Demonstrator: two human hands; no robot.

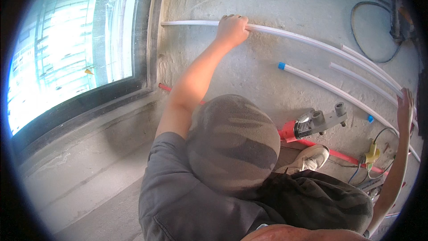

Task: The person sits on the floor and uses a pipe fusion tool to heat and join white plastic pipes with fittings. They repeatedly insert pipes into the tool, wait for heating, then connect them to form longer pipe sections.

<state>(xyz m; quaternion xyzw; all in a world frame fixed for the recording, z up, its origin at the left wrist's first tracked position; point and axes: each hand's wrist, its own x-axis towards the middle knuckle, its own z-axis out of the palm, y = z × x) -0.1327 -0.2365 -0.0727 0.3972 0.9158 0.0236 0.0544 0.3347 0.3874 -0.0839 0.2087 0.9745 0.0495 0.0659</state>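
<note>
A long, thin white plastic pipe (290, 35) lies along the grey concrete surface (196, 58), one end beside the dark window frame (153, 31). The left hand (232, 29) wraps its fingers round it; the right hand (405, 102) is near the other end, its grip impossible to tell. Supported so far apart, it could bow or swing, knocking its neighbours. Counted in view: three other white pipes (312, 79), two blue plastic pieces (370, 118), one red-and-grey socketed tool (307, 125), one yellow connector (372, 155)
</note>
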